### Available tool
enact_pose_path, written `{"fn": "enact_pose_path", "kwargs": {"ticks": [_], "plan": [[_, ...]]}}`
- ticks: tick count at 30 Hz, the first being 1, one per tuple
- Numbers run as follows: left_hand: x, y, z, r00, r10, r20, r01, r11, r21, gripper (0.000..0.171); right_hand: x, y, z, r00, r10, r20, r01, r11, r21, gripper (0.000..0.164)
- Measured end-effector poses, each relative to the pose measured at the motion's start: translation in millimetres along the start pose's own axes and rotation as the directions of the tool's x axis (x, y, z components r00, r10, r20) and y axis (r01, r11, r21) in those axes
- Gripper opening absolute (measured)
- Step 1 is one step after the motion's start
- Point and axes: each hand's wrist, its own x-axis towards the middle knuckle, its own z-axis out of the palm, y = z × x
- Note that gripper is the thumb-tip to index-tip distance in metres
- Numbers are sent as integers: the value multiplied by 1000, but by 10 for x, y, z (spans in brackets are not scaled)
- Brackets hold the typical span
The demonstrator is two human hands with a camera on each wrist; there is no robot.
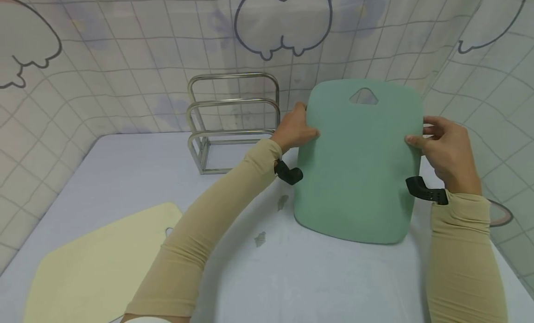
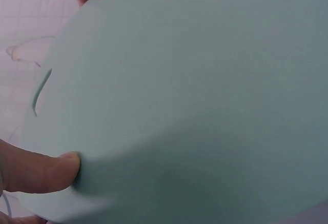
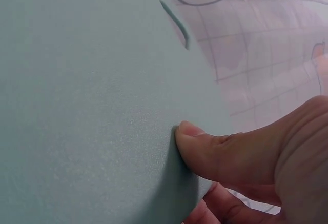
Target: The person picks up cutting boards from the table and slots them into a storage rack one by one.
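A green cutting board (image 1: 359,170) with a rounded triangular hole near its top stands almost upright on the right side of the table. My left hand (image 1: 295,130) pinches its left edge, thumb on the near face and fingers behind. On the opposite edge my right hand (image 1: 448,149) pinches it the same way; in the right wrist view the thumb (image 3: 220,149) presses the face while the fingers go behind. Left of the board stands a metal rack (image 1: 233,103) with several upright loops. A pale yellow cutting board (image 1: 100,262) lies flat at the front left, partly covered by my left arm.
The white table (image 1: 137,170) meets a grid-patterned cloth wall (image 1: 137,82) at the back and both sides. Two small grey marks show on the tabletop between the rack and the front edge. The rack sits close to my left hand, near the back wall.
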Motion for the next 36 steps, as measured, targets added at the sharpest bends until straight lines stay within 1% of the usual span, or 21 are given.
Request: {"fn": "enact_pose_path", "kwargs": {"ticks": [3,6,14,21,27,36], "plan": [[-8,13,-11,1000,-1,-6,1,1000,-3,65,-14,-6,-2,1000,-20,-11,20,1000,11,69],[-18,16,-18,1000,3,-9,-3,1000,-7,66,-20,-3,1,999,-31,-19,31,1000,0,68],[-42,15,-55,1000,13,-18,-13,1000,-3,68,-34,-46,-17,999,-33,-35,32,999,-18,69],[-61,34,-93,999,31,-30,-31,1000,0,69,-70,-91,-40,999,-15,-37,14,1000,-9,71],[-96,51,-123,999,39,-35,-39,999,-16,67,-103,-131,-19,997,-5,-74,6,1000,0,68],[-139,81,-150,996,64,-59,-65,998,-20,66,-155,-180,-43,995,3,-104,0,999,32,65]]}}
